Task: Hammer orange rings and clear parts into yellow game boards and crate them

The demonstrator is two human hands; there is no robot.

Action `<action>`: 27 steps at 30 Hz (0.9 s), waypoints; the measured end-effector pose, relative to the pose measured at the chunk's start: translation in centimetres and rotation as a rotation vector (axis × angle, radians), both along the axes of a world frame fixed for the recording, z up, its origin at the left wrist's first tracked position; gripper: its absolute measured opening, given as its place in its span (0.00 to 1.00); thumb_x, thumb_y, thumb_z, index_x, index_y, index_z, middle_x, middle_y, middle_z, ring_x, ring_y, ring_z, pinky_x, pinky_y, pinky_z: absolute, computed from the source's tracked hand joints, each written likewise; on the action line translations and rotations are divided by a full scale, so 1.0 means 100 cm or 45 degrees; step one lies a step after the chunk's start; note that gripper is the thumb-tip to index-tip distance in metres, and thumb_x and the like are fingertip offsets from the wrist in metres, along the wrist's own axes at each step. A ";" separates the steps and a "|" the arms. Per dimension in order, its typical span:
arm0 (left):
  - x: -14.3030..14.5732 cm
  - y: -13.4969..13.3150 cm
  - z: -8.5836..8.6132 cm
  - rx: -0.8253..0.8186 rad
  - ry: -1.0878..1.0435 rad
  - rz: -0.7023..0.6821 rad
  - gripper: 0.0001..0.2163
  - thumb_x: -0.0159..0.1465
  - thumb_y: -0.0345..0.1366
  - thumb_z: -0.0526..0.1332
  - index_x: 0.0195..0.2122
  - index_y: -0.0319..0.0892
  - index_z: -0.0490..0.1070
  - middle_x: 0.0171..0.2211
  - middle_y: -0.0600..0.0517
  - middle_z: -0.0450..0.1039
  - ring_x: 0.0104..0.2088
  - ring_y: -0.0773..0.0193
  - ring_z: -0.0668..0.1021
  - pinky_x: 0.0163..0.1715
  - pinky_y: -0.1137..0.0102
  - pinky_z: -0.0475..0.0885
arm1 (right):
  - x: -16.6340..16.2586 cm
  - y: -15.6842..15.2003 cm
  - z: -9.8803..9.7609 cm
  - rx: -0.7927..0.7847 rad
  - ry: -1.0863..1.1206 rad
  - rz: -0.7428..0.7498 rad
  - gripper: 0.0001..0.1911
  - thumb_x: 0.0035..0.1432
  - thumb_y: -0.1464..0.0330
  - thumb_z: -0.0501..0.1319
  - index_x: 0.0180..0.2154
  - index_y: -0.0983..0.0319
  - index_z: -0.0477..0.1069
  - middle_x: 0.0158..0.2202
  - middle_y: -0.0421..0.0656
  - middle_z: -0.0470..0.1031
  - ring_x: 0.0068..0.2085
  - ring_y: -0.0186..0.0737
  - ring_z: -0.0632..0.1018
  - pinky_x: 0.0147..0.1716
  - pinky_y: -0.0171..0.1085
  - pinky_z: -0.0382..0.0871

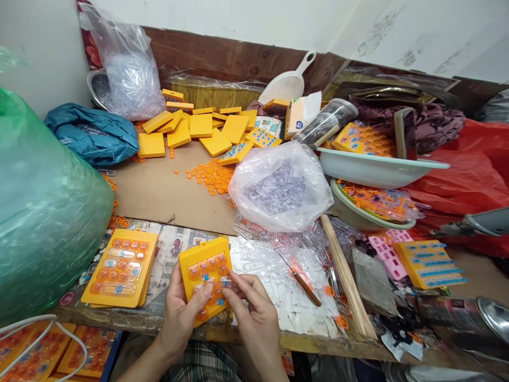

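A yellow plastic panel [220, 248] with orange rings, clear domed covers and small blue pieces is tilted up above the table's front edge. My left hand [178, 302] grips its left side, the thumb lying across the front. At its right side, my right hand [252, 307] pinches a clear elongated cover against the panel with thumb and fingers. To the left lies a stack of similar panels [119, 265] with their clear covers in place. A bag of small clear plastic pieces [278, 185] stands open behind my hands.
Loose orange rings [212, 175] and yellow blocks [217, 142] lie at the back. An awl-like tool [306, 287] and a wooden stick [345, 276] lie to the right. A big green bag [51, 207] bulges at the left. Basins [377, 170] stand at the right.
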State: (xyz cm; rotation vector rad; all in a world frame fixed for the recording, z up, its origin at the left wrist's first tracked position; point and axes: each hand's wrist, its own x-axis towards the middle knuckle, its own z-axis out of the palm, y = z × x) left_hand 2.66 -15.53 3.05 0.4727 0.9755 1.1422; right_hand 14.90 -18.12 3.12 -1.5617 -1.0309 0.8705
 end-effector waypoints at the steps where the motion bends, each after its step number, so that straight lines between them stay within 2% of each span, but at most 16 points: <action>1: -0.001 -0.001 -0.001 0.027 0.061 0.000 0.32 0.51 0.37 0.70 0.55 0.44 0.58 0.44 0.46 0.76 0.42 0.56 0.79 0.43 0.67 0.75 | 0.000 0.001 0.000 -0.029 0.017 -0.020 0.14 0.50 0.69 0.66 0.42 0.55 0.77 0.31 0.40 0.72 0.33 0.38 0.74 0.34 0.36 0.71; 6: -0.004 0.001 0.001 0.046 0.334 -0.014 0.40 0.45 0.32 0.73 0.58 0.44 0.56 0.52 0.44 0.71 0.49 0.53 0.77 0.46 0.69 0.74 | 0.011 0.008 0.003 -0.189 0.077 -0.072 0.21 0.39 0.67 0.72 0.39 0.59 0.73 0.28 0.38 0.72 0.30 0.38 0.73 0.33 0.38 0.70; 9: -0.004 0.003 0.003 0.054 0.377 -0.036 0.39 0.42 0.30 0.74 0.56 0.43 0.60 0.54 0.43 0.70 0.53 0.50 0.74 0.49 0.66 0.73 | 0.020 0.014 0.010 -0.233 0.167 0.053 0.31 0.34 0.66 0.75 0.44 0.58 0.73 0.39 0.43 0.76 0.40 0.45 0.76 0.43 0.43 0.71; 11: -0.005 0.003 0.002 0.099 0.428 -0.013 0.37 0.40 0.29 0.74 0.53 0.42 0.65 0.54 0.43 0.69 0.53 0.49 0.73 0.51 0.65 0.72 | 0.023 0.017 0.014 -0.278 0.345 0.224 0.32 0.34 0.65 0.76 0.46 0.58 0.74 0.45 0.45 0.77 0.46 0.49 0.76 0.48 0.47 0.69; 13: -0.007 0.003 0.000 0.113 0.481 -0.034 0.32 0.39 0.29 0.75 0.48 0.42 0.70 0.50 0.43 0.73 0.49 0.48 0.76 0.49 0.62 0.73 | 0.025 0.018 0.016 -0.322 0.471 0.372 0.29 0.36 0.63 0.75 0.44 0.59 0.76 0.43 0.46 0.79 0.45 0.50 0.78 0.48 0.47 0.70; 16: -0.012 0.001 -0.006 0.058 0.529 -0.147 0.21 0.39 0.31 0.75 0.36 0.41 0.76 0.35 0.46 0.78 0.39 0.49 0.79 0.44 0.59 0.75 | 0.024 0.017 0.016 -0.357 0.447 0.414 0.26 0.35 0.62 0.75 0.40 0.60 0.78 0.36 0.44 0.81 0.38 0.48 0.80 0.41 0.45 0.73; 18: -0.014 0.000 -0.010 0.044 0.521 -0.162 0.17 0.39 0.31 0.75 0.32 0.41 0.77 0.31 0.47 0.79 0.35 0.50 0.80 0.41 0.60 0.75 | 0.023 0.015 0.015 -0.362 0.386 0.366 0.25 0.33 0.62 0.76 0.38 0.61 0.78 0.33 0.44 0.81 0.35 0.46 0.79 0.38 0.43 0.74; 20: -0.014 0.001 -0.011 0.044 0.489 -0.155 0.17 0.40 0.32 0.75 0.32 0.39 0.77 0.31 0.46 0.79 0.33 0.51 0.80 0.38 0.61 0.76 | 0.021 0.014 0.014 -0.365 0.336 0.327 0.24 0.35 0.62 0.75 0.38 0.61 0.78 0.33 0.44 0.81 0.34 0.45 0.79 0.37 0.42 0.74; 25: -0.011 0.004 -0.003 -0.058 0.140 -0.240 0.19 0.45 0.37 0.74 0.37 0.36 0.76 0.36 0.41 0.80 0.35 0.50 0.81 0.38 0.60 0.77 | 0.018 0.011 0.017 -0.360 0.171 0.283 0.25 0.37 0.63 0.74 0.41 0.60 0.77 0.34 0.43 0.80 0.33 0.43 0.78 0.36 0.40 0.73; 27: -0.010 0.005 -0.001 -0.051 0.155 -0.238 0.18 0.45 0.37 0.74 0.36 0.36 0.76 0.35 0.42 0.80 0.35 0.51 0.81 0.38 0.60 0.77 | 0.018 0.010 0.019 -0.361 0.211 0.286 0.26 0.36 0.63 0.75 0.42 0.60 0.77 0.35 0.43 0.79 0.35 0.44 0.78 0.37 0.41 0.73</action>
